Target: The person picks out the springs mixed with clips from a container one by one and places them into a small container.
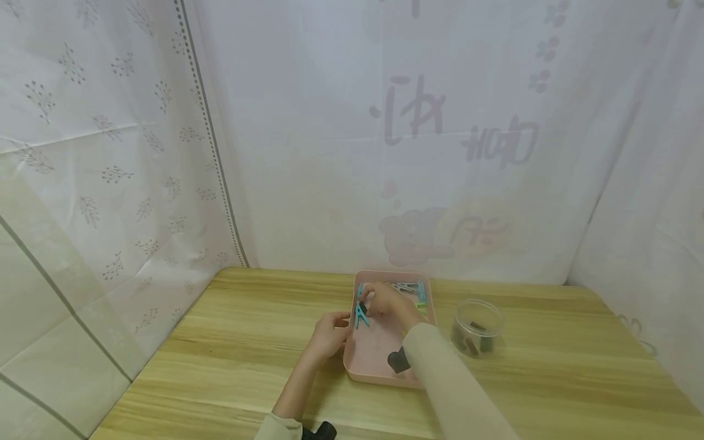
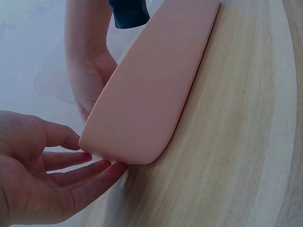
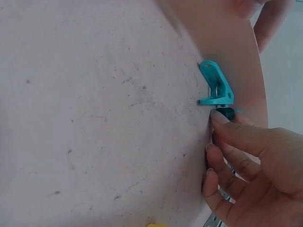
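Left hand: our left hand (image 1: 328, 337) rests with straight, relaxed fingers (image 2: 85, 178) against the outer left wall of the pink tray (image 1: 367, 357); its grip is wide and holds nothing.
Pink tray: it sits on the wooden surface (image 1: 236, 342), near the middle.
Right hand: our right hand (image 1: 388, 302) reaches into the tray, its fingertips (image 3: 220, 118) curled at a dark clip by the left rim; we cannot tell whether the grip pinches it.
Teal clothespin: a teal clothespin (image 1: 360, 315) is clipped on the tray's left rim, just beside those fingertips.
Other pins: more clothespins (image 1: 411, 288) lie at the tray's far end.
Clear jar: a clear jar (image 1: 476, 328) stands right of the tray.
Backdrop: a white curtain (image 1: 341, 134) hangs behind.
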Motion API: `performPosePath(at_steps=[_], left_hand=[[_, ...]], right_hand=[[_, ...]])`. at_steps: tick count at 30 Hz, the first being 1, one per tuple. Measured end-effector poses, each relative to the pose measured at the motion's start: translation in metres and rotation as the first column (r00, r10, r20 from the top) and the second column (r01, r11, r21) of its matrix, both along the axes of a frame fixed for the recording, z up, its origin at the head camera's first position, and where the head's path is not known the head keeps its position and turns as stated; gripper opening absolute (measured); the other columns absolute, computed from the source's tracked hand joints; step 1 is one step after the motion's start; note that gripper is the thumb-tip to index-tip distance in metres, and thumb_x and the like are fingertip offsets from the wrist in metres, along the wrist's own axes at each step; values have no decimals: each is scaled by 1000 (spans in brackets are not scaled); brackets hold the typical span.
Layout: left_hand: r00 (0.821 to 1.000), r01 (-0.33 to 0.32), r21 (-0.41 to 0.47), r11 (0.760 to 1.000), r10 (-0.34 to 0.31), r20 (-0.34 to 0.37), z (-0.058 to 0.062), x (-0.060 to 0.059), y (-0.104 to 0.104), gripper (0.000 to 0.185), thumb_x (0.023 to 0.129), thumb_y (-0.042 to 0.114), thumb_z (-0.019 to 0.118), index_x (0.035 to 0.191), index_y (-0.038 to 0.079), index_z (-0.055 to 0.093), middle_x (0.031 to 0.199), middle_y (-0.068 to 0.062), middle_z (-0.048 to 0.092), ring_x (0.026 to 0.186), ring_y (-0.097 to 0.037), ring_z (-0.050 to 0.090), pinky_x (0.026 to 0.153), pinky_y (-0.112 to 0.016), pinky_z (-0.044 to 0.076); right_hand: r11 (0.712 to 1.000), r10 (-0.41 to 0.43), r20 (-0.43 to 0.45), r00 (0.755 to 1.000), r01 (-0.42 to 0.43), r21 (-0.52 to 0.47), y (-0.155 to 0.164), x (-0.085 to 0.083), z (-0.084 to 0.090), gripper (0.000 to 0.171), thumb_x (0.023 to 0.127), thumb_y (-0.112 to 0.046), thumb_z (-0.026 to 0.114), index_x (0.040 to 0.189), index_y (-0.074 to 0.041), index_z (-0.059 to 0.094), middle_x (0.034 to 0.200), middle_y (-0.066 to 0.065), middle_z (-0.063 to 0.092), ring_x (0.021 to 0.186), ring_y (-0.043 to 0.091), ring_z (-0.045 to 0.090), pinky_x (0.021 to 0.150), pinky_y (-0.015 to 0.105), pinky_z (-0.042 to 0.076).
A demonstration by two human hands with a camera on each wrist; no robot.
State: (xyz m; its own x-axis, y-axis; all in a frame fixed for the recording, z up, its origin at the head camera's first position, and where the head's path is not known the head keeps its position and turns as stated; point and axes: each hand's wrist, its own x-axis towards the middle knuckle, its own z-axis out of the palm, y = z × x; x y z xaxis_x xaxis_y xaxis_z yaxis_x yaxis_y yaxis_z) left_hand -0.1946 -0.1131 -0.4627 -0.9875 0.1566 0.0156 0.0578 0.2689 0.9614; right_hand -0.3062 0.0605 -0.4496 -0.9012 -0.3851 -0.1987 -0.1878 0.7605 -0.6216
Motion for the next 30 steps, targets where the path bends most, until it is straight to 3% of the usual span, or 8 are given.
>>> performPosePath(at_steps=[9,14,19,24,30], left_hand=[[1000,5,1,1000,-5,-3,-2,-1,0,42,101,3,60,138,-18,58,121,-36,66,101,-41,73,80,-44,65],[1000,-1,-2,1000,1,-3,-1,-1,0,42,101,3,61,137,-18,58,121,-35,67,100,-40,74,79,-43,66],[1000,0,-7,1000,0,-4,-1,0,-1,41,101,2,60,137,-17,58,121,-35,67,100,-39,74,79,-42,66],[1000,7,-10,1000,-7,-10,-2,1,-1,41,101,2,60,137,-17,58,121,-35,66,100,-39,73,80,-42,66],[1000,-4,-6,1000,4,-6,-3,0,0,41,100,1,60,137,-17,59,121,-35,67,99,-39,73,80,-43,65]], right_hand=[[1000,7,24,1000,-6,-29,6,0,0,32,89,10,69,116,-7,72,78,5,64,53,11,34,53,23,35],[998,4,30,1000,-2,-55,9,0,-1,31,89,8,69,116,-6,72,77,1,60,55,11,36,54,22,36],[996,6,47,999,-2,-91,11,3,0,30,90,6,70,118,-4,71,65,0,50,55,11,40,55,23,40],[993,9,57,998,-2,-121,15,7,3,33,90,9,62,120,-2,70,70,2,57,61,15,47,57,25,42],[989,21,45,999,-15,-144,17,9,4,29,92,7,63,118,-2,70,79,5,66,66,18,55,58,27,48]])
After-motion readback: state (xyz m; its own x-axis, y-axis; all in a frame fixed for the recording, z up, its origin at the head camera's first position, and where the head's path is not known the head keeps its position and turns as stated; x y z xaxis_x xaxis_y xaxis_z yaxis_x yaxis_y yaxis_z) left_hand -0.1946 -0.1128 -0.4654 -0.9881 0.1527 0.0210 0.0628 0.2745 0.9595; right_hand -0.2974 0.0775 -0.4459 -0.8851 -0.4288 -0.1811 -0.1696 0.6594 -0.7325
